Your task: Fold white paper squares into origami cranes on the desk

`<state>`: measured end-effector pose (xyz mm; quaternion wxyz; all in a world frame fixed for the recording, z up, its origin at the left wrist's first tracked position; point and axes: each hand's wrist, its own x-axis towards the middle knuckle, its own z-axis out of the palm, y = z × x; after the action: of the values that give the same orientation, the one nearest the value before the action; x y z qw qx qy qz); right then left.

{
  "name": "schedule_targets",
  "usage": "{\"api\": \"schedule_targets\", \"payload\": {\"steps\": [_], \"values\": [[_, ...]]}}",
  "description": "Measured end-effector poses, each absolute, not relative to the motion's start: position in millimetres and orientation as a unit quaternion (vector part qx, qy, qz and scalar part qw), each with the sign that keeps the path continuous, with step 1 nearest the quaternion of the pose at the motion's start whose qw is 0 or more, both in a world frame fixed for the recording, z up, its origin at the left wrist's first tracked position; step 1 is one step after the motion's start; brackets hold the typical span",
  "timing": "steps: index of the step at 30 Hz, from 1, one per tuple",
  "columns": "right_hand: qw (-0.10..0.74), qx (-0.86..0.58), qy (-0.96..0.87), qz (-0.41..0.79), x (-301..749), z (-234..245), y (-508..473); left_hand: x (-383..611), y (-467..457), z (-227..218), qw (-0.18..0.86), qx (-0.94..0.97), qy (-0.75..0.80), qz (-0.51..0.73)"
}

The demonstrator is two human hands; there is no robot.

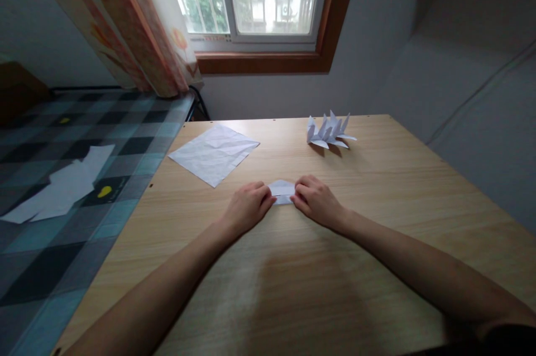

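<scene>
A small folded piece of white paper (282, 191) lies on the wooden table (377, 222), partly hidden by both hands. My left hand (247, 206) has its fingers curled and pressed on the paper's left end. My right hand (316, 201) is curled the same way on the right end. Both hands rest on the table top with the paper between them.
A flat creased white sheet (213, 153) lies at the table's far left. A cluster of folded paper cranes (329, 131) sits at the far middle. Left of the table is a bed with a checked cover (50, 138) and loose white sheets (62, 186). A window and curtain stand behind.
</scene>
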<state>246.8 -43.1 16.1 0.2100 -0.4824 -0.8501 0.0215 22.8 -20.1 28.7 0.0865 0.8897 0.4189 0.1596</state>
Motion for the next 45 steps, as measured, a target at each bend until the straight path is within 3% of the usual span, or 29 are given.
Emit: {"api": "schedule_targets", "payload": {"steps": [4,13,22,28,34,45], "values": [[0.201,-0.466,-0.861,-0.017,247.3,13.9,-42.6,24.2,-21.7,25.5,0.048,0.899,0.408,0.152],[0.181,-0.263,-0.945,-0.069,254.0,15.1,-47.1,12.4,-25.6,23.2,-0.068,0.952,0.27,0.126],[0.209,-0.256,-0.94,-0.087,282.3,9.1,-54.8,3.3,-24.7,27.4,-0.058,0.962,0.241,0.118],[0.284,-0.353,-0.889,0.065,272.3,13.5,-51.4,1.7,-24.1,27.2,-0.045,0.964,0.214,0.148],[0.284,-0.491,-0.795,0.216,248.2,25.9,-26.8,5.8,-23.0,29.7,-0.028,0.965,0.21,0.155],[0.303,-0.525,-0.761,0.232,233.7,17.2,-10.3,4.3,-20.7,25.1,-0.005,0.958,0.253,0.139]]}}
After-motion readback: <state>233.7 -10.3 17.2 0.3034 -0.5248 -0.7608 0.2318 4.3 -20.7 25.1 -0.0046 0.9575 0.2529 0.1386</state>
